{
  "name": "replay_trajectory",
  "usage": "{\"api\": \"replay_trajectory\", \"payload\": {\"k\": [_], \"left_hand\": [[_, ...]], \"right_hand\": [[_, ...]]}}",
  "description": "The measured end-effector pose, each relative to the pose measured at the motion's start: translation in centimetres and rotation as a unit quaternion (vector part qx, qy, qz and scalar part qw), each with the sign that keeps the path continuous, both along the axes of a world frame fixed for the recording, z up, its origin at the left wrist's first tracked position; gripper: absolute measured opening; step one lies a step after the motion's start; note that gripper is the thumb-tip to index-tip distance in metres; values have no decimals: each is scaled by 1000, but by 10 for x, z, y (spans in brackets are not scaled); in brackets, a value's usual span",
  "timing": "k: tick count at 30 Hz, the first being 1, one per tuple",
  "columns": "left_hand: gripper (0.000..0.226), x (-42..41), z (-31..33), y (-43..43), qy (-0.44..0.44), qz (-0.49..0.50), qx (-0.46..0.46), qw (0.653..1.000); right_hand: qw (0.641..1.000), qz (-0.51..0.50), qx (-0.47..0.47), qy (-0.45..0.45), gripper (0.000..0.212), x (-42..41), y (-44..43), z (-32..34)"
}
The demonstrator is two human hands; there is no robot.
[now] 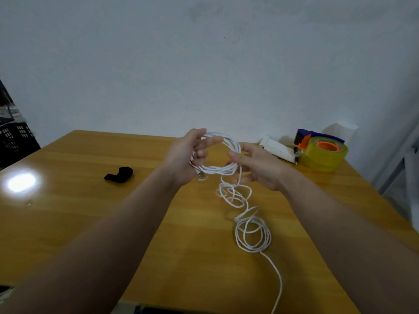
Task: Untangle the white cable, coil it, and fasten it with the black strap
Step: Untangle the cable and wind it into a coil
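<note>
Above table (90, 211), both hands raised, gripping white cable (226, 168)

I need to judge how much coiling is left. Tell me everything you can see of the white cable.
The white cable is thin, round and flexible, plastic-looking. Part is wound into a neat several-turn coil held above the table by the left hand, with the right hand pinching its other side. From the coil a strand drops into loose, overlapping loops lying on the wood, then a single tail runs off the near edge. A connector end seems to poke out below the left hand.
</note>
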State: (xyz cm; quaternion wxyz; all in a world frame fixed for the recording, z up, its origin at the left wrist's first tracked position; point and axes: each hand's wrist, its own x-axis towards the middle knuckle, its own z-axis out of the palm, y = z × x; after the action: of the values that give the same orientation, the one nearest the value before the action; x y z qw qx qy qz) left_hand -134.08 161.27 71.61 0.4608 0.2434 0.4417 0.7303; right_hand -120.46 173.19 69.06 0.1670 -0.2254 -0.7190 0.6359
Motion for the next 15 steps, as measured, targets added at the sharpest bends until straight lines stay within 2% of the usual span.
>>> {"api": "replay_trajectory", "payload": {"k": [1, 2, 5, 8, 10, 13, 15], "left_hand": [[17, -4, 4, -3, -20, -12, 16, 1000], [25, -7, 5, -5, -35, -26, 29, 999], [45, -16, 3, -7, -43, -33, 43, 998], [34, -21, 3, -8, -37, -22, 52, 998], [24, -24, 6, -9, -24, -5, 52, 998], [33, -22, 6, -10, -9, 5, 46, 999], [33, -23, 5, -8, -18, 18, 52, 998]], "right_hand": [[999, 19, -27, 7, 34, 3, 1, 0], [999, 31, -36, 8, 36, 6, 4, 0], [999, 48, 6, -11, 36, 14, 12, 3], [991, 62, 107, -52, 14, 21, 21, 6], [985, 69, 141, -68, 25, 24, 25, 5], [986, 66, 129, -79, 22, 26, 30, 6], [985, 26, 153, -82, 29, 25, 31, 6]]}}
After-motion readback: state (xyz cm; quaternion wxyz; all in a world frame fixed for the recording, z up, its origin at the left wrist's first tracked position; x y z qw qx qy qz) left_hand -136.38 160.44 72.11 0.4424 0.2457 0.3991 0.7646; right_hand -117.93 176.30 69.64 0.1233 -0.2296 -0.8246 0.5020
